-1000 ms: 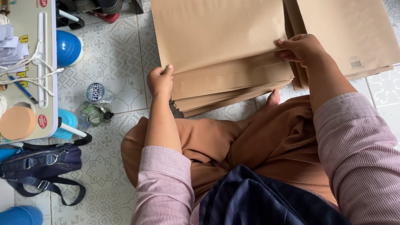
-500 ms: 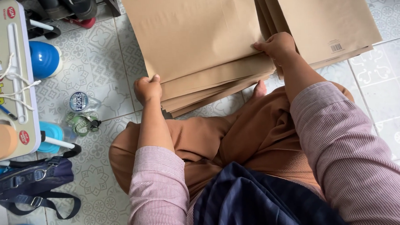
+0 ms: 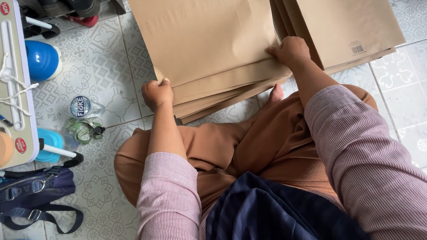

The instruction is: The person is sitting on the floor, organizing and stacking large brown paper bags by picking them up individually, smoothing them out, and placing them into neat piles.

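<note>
Head view, seated on the tiled floor (image 3: 105, 57), knees folded. Noting left to right.

Far left: a low table edge (image 3: 11, 95) with cords and a roll of tape on it; below it a dark strap bag (image 3: 29, 195). Beside that, a small clear bottle (image 3: 83, 109) lies on the tiles, well apart from the work. Not relevant to the step, but I would keep the elbow from sweeping toward it.

Left hand (image 3: 157, 94): curled into a loose fist, knuckles pressed against the near left corner of the stack of brown paper envelopes (image 3: 205, 43). It holds nothing that I can see; it acts as a stop against the edges.

The stack lies flat on the floor in front of the knees, near edges fanned and uneven, several layers showing.

Right hand (image 3: 292, 51): fingers clamped over the right edge of the top sheets, thumb side hidden, so I cannot tell how many layers it pinches.

Behind it, a second pile of envelopes (image 3: 348, 23) overlaps the first at the right.

Judgement on doing this well: keep the left fist firm as a fence, press the right edge inward in small nudges, and avoid lifting, since the fanned lower sheets would likely slide out. Keep the second pile from mixing in.
</note>
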